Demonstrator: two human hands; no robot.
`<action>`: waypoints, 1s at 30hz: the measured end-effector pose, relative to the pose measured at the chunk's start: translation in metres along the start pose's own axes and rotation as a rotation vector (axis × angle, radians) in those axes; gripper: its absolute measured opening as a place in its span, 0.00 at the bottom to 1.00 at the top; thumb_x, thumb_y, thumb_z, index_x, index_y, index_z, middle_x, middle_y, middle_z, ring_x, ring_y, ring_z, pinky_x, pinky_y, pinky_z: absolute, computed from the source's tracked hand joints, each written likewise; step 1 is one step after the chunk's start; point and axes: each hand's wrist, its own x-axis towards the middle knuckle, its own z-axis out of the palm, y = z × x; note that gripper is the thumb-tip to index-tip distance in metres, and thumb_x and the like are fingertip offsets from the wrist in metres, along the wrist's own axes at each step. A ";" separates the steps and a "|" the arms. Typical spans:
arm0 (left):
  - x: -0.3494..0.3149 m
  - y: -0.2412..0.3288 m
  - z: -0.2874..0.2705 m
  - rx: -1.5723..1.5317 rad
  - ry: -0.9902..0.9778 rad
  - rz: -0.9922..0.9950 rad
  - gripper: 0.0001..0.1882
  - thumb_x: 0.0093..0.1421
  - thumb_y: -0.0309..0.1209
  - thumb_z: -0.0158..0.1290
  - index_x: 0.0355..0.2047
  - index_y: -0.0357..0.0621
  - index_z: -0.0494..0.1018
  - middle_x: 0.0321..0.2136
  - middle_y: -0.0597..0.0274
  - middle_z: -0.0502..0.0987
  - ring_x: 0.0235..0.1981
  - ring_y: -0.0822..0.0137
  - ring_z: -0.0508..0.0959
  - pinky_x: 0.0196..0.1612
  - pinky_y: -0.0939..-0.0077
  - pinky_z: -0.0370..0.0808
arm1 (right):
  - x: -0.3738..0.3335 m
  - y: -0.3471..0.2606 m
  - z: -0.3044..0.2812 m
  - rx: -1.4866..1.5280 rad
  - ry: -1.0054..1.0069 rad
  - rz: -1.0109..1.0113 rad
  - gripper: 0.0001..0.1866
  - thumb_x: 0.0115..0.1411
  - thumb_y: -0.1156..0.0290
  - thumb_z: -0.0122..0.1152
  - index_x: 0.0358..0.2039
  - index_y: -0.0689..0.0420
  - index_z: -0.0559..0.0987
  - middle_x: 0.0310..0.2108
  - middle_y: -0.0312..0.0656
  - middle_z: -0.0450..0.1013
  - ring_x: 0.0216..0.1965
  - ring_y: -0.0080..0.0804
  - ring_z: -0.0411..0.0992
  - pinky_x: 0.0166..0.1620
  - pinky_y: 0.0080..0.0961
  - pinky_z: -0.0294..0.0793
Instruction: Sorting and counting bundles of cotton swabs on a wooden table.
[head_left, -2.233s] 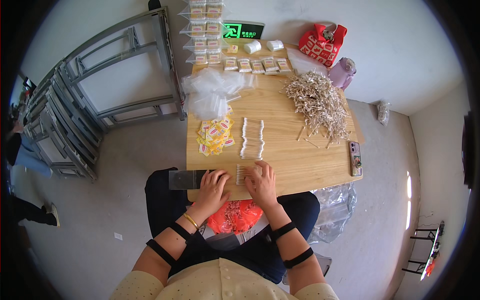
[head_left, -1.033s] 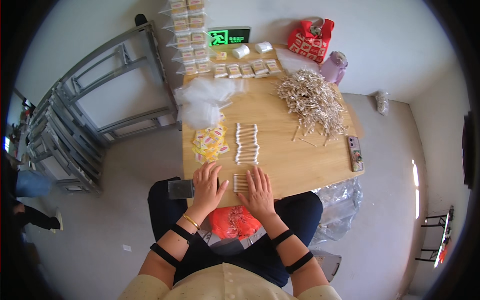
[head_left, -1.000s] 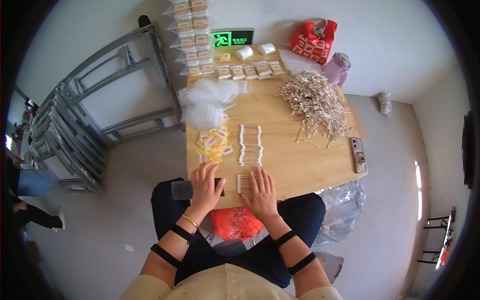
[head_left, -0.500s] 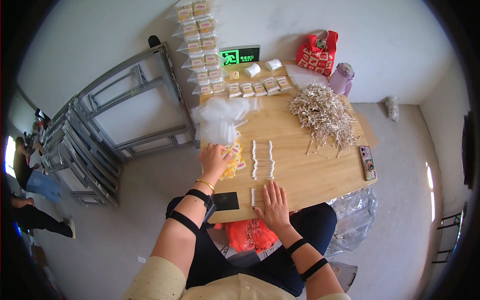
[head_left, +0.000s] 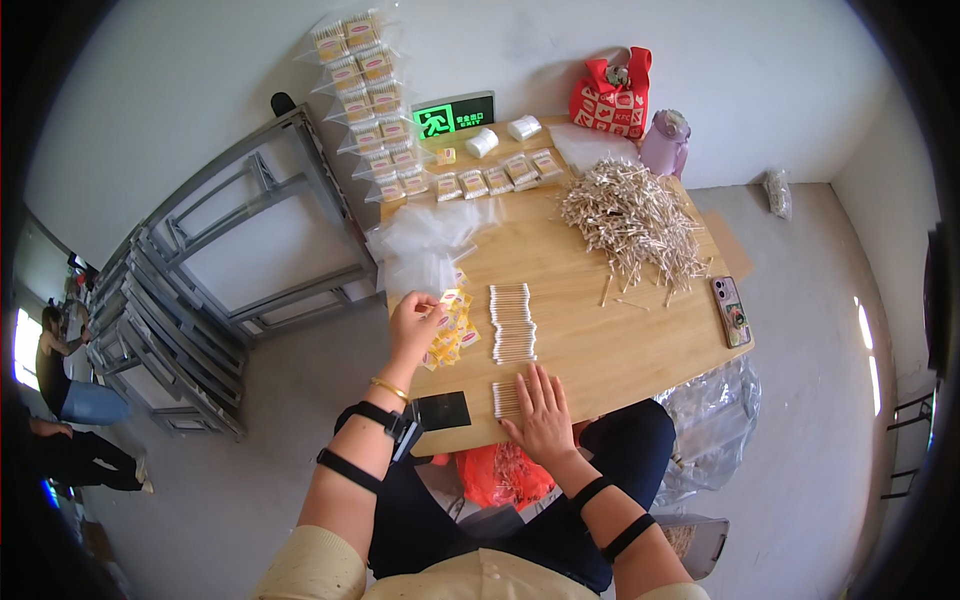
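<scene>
My left hand (head_left: 414, 322) reaches out over the left edge of the wooden table (head_left: 610, 340) and pinches a small yellow label (head_left: 447, 297) at the top of a pile of yellow labels (head_left: 452, 335). My right hand (head_left: 541, 408) lies flat on a small bundle of cotton swabs (head_left: 503, 398) near the table's front edge. Beyond it, a neat row of swab bundles (head_left: 512, 321) lies in the middle of the table. Clear plastic bags (head_left: 428, 248) are heaped just beyond the labels.
A big loose heap of swabs (head_left: 630, 218) fills the far right, with a phone (head_left: 730, 310) at the right edge. Packed swab bags (head_left: 495, 178), a green sign (head_left: 453, 116) and a red bag (head_left: 611, 95) line the back. Grey metal racks (head_left: 200, 290) stand left. A black card (head_left: 440, 410) lies at the front corner.
My left hand left the swab bundle at the front edge and stretched forward to the yellow labels, taking hold of one. My right hand stayed flat on the bundle.
</scene>
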 end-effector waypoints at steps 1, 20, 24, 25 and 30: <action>-0.007 0.003 -0.005 0.003 -0.004 -0.004 0.08 0.57 0.29 0.67 0.31 0.44 0.78 0.33 0.64 0.81 0.35 0.66 0.80 0.39 0.69 0.78 | 0.000 -0.001 0.001 0.001 0.009 -0.005 0.47 0.67 0.39 0.49 0.75 0.60 0.55 0.76 0.54 0.47 0.78 0.47 0.41 0.77 0.48 0.38; -0.126 0.038 0.046 0.125 -0.448 -0.016 0.10 0.58 0.27 0.66 0.39 0.39 0.78 0.26 0.59 0.81 0.28 0.69 0.81 0.34 0.74 0.78 | -0.003 0.001 0.001 0.026 0.055 -0.012 0.46 0.65 0.40 0.53 0.74 0.57 0.56 0.76 0.55 0.47 0.78 0.47 0.42 0.77 0.47 0.38; -0.128 0.041 0.039 0.098 -0.419 0.017 0.10 0.58 0.29 0.65 0.37 0.41 0.77 0.26 0.56 0.81 0.27 0.60 0.83 0.33 0.67 0.78 | -0.002 0.002 0.001 0.006 0.018 0.001 0.45 0.65 0.41 0.54 0.75 0.55 0.57 0.76 0.55 0.46 0.78 0.47 0.42 0.77 0.48 0.39; -0.128 0.052 0.029 0.131 -0.363 0.040 0.09 0.58 0.29 0.65 0.36 0.41 0.77 0.27 0.56 0.82 0.28 0.59 0.83 0.33 0.66 0.78 | -0.002 0.004 0.001 0.015 0.015 -0.010 0.45 0.65 0.41 0.54 0.75 0.55 0.57 0.76 0.55 0.46 0.78 0.47 0.42 0.77 0.48 0.39; -0.138 0.027 -0.053 0.295 -0.265 0.014 0.09 0.60 0.33 0.64 0.33 0.41 0.77 0.27 0.55 0.82 0.29 0.56 0.83 0.33 0.65 0.78 | -0.002 0.007 0.001 0.034 0.042 0.004 0.45 0.64 0.44 0.57 0.74 0.56 0.58 0.76 0.56 0.47 0.78 0.49 0.42 0.76 0.50 0.41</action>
